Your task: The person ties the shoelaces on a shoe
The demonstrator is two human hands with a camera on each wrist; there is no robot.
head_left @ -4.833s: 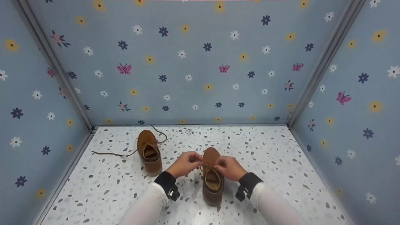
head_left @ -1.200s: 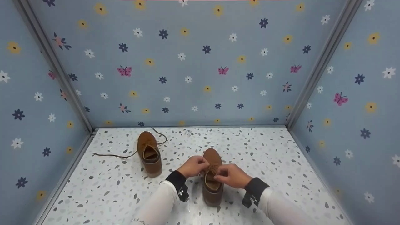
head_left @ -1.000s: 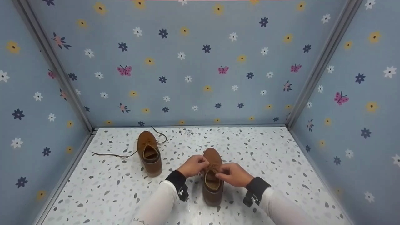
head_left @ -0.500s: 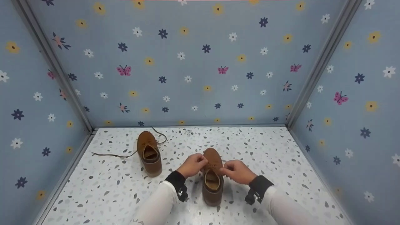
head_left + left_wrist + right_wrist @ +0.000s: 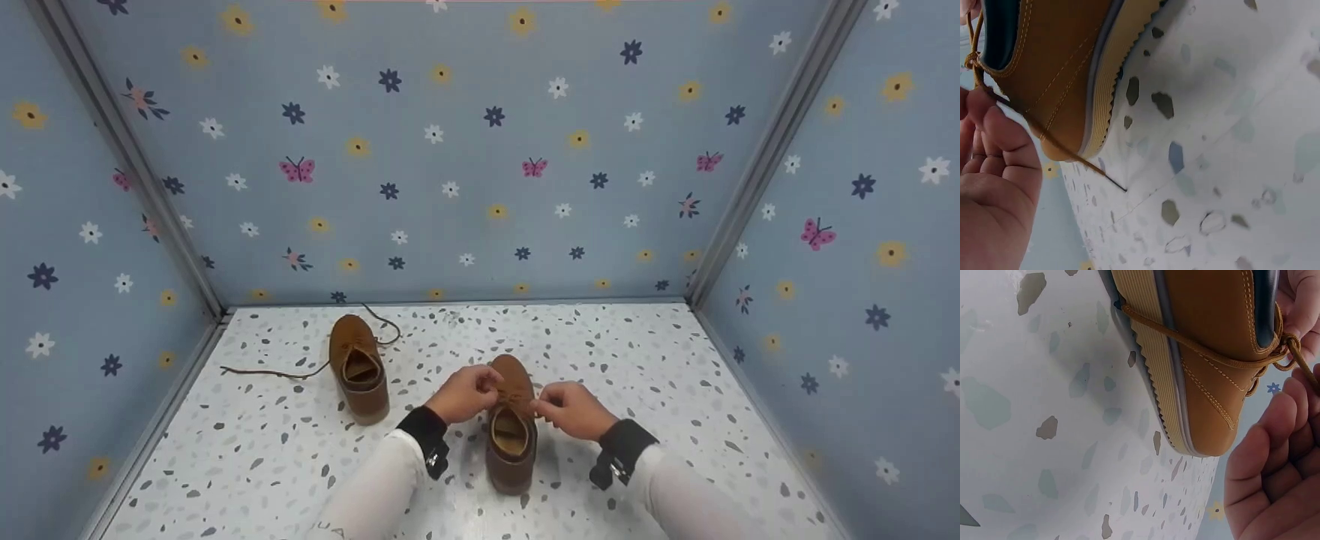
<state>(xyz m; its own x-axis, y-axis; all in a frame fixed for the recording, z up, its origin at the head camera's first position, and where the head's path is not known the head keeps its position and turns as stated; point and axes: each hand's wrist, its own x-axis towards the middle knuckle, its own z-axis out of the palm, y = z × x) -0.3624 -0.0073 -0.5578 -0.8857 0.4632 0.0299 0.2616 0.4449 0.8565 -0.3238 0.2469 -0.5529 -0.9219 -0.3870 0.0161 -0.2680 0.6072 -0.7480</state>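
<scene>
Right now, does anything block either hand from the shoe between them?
Nothing visible does. The left hand and right hand are both at the lace of the near shoe. The other shoe stands apart to the left, outside their way.

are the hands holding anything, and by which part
The left hand and right hand each pinch the lace of the nearer shoe, close to its knot.

the pale blue back wall [image 5: 465,161] is standing tall, showing off scattered flowers [image 5: 631,52] and pink butterflies [image 5: 535,167]; the left wall [image 5: 75,315] and right wall [image 5: 832,292] are flanking it, grey metal strips [image 5: 135,161] are running down both corners, and the speckled white surface [image 5: 637,360] is gleaming up front.
</scene>
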